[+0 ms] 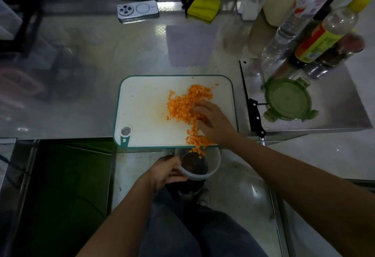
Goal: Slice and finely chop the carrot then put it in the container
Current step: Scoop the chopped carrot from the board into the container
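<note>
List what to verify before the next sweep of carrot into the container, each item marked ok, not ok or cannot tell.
1. The container sits below the near edge of the cutting board, under the falling pieces: ok.
2. The left hand grips the container: ok.
3. The right hand rests on the chopped carrot: ok.
4. The knife lies right of the board, away from both hands: ok.
5. Board cleared of carrot: not ok, most is on it.
6. Board steady at the counter edge: cannot tell.

Right hand (211, 118) on carrot (182, 104), left hand (164, 172) — container (216, 164)
</note>
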`<state>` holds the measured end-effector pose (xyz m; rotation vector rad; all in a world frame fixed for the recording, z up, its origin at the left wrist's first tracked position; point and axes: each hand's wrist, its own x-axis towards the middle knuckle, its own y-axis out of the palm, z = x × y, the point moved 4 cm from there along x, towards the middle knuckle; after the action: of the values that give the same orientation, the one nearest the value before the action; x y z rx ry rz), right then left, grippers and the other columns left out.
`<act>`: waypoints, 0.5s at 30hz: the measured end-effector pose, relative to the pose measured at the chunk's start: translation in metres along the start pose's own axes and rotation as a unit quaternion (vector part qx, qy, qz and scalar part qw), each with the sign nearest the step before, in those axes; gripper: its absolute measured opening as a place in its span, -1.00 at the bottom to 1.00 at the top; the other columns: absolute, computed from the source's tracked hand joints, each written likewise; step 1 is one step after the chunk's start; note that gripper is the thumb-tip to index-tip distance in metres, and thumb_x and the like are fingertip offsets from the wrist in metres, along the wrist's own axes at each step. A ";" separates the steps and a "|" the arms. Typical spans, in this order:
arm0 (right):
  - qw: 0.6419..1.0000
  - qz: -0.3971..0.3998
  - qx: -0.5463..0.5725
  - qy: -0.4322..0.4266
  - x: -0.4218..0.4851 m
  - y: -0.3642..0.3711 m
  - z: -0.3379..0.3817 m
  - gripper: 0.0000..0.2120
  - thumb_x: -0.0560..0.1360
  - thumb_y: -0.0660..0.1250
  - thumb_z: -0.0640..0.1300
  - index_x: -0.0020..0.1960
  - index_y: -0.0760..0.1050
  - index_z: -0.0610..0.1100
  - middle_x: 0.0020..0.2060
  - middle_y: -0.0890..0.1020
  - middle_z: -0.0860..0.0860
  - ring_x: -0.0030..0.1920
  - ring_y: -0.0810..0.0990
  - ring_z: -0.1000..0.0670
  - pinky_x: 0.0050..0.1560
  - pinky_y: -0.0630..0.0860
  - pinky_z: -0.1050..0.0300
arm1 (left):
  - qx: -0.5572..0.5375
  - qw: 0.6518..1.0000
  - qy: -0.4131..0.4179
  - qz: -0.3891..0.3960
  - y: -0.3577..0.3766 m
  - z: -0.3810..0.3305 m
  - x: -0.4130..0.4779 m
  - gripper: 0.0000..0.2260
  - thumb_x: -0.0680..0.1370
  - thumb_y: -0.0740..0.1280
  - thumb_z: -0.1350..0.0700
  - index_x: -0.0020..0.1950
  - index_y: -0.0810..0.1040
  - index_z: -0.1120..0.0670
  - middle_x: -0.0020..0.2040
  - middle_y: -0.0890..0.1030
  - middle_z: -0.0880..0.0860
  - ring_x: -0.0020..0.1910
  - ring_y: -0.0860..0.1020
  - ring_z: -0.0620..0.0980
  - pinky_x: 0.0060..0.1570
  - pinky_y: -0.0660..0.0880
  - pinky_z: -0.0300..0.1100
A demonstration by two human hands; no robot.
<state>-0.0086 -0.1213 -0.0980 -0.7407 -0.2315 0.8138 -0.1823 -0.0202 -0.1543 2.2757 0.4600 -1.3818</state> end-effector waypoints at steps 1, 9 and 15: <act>1.000 -0.013 0.005 0.005 0.003 -0.003 -0.001 -0.57 0.51 0.23 -0.15 0.37 0.42 -0.14 0.42 0.33 -0.09 0.42 0.24 -0.10 0.39 0.19 0.09 | -0.002 1.000 0.001 -0.002 0.001 0.000 -0.001 -0.83 0.54 0.26 0.28 0.12 0.50 0.27 0.02 0.57 0.27 -0.01 0.59 0.21 -0.14 0.64 0.00; 0.999 0.022 -0.023 -0.018 -0.013 0.006 0.001 -0.57 0.48 0.18 -0.15 0.32 0.48 -0.20 0.23 0.53 -0.14 0.27 0.38 -0.16 0.29 0.27 0.07 | -0.005 0.999 0.026 -0.021 0.003 0.003 -0.004 -0.91 0.55 0.23 0.29 -0.14 0.47 0.21 -0.19 0.55 0.17 -0.06 0.60 0.20 -0.03 0.61 0.07; 0.998 0.033 -0.012 -0.052 -0.046 0.011 0.009 -0.64 0.49 0.21 -0.20 0.26 0.53 -0.19 0.12 0.60 -0.12 0.18 0.47 -0.14 0.21 0.39 0.01 | -0.021 0.999 0.036 -0.025 0.004 0.004 -0.008 -0.91 0.55 0.21 0.29 -0.11 0.49 0.23 -0.27 0.57 0.13 -0.13 0.60 0.15 -0.01 0.61 0.04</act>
<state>-0.0502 -0.1447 -0.0948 -0.7329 -0.3122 0.9152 -0.1869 -0.0261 -0.1475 2.2997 0.5684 -1.3050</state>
